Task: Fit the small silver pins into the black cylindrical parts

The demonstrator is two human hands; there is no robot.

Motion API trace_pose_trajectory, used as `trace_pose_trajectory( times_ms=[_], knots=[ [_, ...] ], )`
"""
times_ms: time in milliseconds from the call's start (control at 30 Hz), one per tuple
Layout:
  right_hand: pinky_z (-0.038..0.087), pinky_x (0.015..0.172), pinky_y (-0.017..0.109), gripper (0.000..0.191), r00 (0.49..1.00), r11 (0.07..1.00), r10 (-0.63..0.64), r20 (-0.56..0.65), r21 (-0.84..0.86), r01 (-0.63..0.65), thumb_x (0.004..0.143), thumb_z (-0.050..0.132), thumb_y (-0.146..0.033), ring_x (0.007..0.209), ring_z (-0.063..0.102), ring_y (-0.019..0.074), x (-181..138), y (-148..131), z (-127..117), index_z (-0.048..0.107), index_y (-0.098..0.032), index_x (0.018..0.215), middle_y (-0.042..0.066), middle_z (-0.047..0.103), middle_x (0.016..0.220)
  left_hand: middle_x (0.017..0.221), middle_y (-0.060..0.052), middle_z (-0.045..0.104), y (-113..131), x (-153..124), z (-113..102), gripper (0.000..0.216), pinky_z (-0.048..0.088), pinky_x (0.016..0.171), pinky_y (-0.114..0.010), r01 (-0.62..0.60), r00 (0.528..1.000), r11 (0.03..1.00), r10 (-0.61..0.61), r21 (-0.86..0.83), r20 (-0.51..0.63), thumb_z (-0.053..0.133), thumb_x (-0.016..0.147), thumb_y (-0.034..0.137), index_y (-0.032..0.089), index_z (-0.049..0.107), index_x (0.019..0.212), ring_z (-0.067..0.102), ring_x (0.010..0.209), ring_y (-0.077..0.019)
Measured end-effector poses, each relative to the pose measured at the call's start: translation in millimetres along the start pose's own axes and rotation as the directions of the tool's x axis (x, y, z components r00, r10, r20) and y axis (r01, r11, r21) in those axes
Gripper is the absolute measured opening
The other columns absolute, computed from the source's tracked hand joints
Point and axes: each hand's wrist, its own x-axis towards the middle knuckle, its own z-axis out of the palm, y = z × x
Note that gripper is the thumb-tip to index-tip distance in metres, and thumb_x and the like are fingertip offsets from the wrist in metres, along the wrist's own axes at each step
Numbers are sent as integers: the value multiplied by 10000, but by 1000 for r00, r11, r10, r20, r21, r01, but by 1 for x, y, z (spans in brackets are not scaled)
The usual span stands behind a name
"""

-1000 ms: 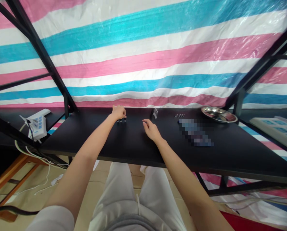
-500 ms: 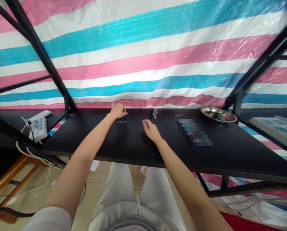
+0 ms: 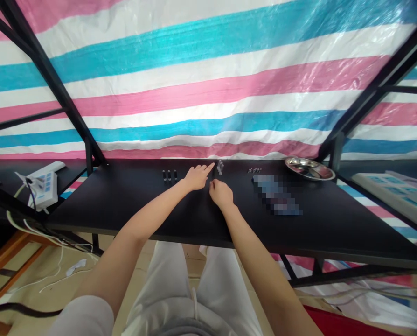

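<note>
My left hand [image 3: 197, 178] reaches over the middle of the black table with its fingers stretched out, and nothing shows in it. Its fingertips are close to a cluster of small clear and dark cylindrical pieces [image 3: 220, 167]. Just nearer to me, my right hand [image 3: 222, 193] is closed, fingers curled in. Whatever it holds, if anything, is hidden. To the left of my hands, three small black cylinders with light bands [image 3: 170, 176] stand in a row. Several tiny shiny pieces [image 3: 254, 170] lie farther right.
On the black table [image 3: 124, 196], a shiny metal plate [image 3: 309, 169] sits at the back right. A pixelated dark bluish item [image 3: 276, 196] lies in front of it. White power strips [image 3: 47, 189] and cables are at the left. Black frame posts flank the table; striped sheeting hangs behind.
My left hand has moved right, from the black cylinders to the clear pieces, uncovering the row of three. My right hand stays near the middle, its fingers now more curled. The view has shifted slightly.
</note>
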Motion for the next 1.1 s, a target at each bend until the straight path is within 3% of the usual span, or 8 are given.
trace_pose_trajectory(
  times_ms=[100,233,400,533,633,733,867,1100],
  knots=[
    [408,700,289,287,1000,998,12,25,-56,-10,896,318,-245,882,604,216,1,-1,-3,587,-145,908,124,648,925,1218,-117,487,4,10,17,658,376,819,-374,78,996,996,-79,41,34,390,830,138,210,115,1424,459,1055,-253],
    [408,710,300,307,998,994,52,24,-97,-49,898,297,-222,890,601,226,3,-2,-5,582,-113,936,143,646,920,1224,-104,477,3,25,33,714,380,806,-368,98,995,995,-98,37,22,408,795,91,251,109,1424,468,1043,-247],
    [402,746,336,334,993,987,116,-28,-109,-119,895,259,-187,904,586,242,5,1,-5,567,-81,973,168,633,924,1148,-107,544,2,39,45,502,389,793,-371,75,996,997,-74,26,-48,368,836,93,192,368,1328,506,1002,-243],
    [386,802,407,346,980,979,165,-111,-105,-177,886,279,-211,1006,526,281,7,5,0,574,-99,1027,189,589,1053,939,-96,630,-1,40,48,236,398,780,-349,96,980,995,-98,-21,-172,425,859,182,143,598,1015,553,902,-228],
    [314,902,512,386,973,974,195,-122,-90,-207,895,295,-277,1170,412,313,9,9,9,537,-157,1170,183,491,1252,882,-71,651,-4,31,47,164,416,747,-317,134,952,980,-169,-148,-257,483,839,205,160,617,921,575,840,-204],
    [174,982,593,464,978,975,205,-46,-78,-208,907,279,-360,1313,222,321,15,11,17,395,-226,1336,146,302,1429,834,-38,660,-6,12,43,145,434,713,-280,141,908,937,-251,-320,-335,524,817,218,180,619,919,583,774,-168],
    [86,1022,590,554,973,974,220,72,-70,-215,907,218,-452,1348,121,326,23,13,23,256,-225,1411,130,181,1484,773,-14,655,-8,-19,37,120,449,676,-250,95,879,873,-299,-478,-371,554,794,243,190,626,875,575,685,-130],
    [19,1022,611,603,959,968,244,147,-104,-230,891,147,-503,1359,55,321,33,15,24,220,-226,1422,108,117,1502,725,-7,643,-9,-54,40,100,457,675,-252,101,825,805,-396,-585,-402,565,779,253,185,616,830,573,682,-123]
  ],
)
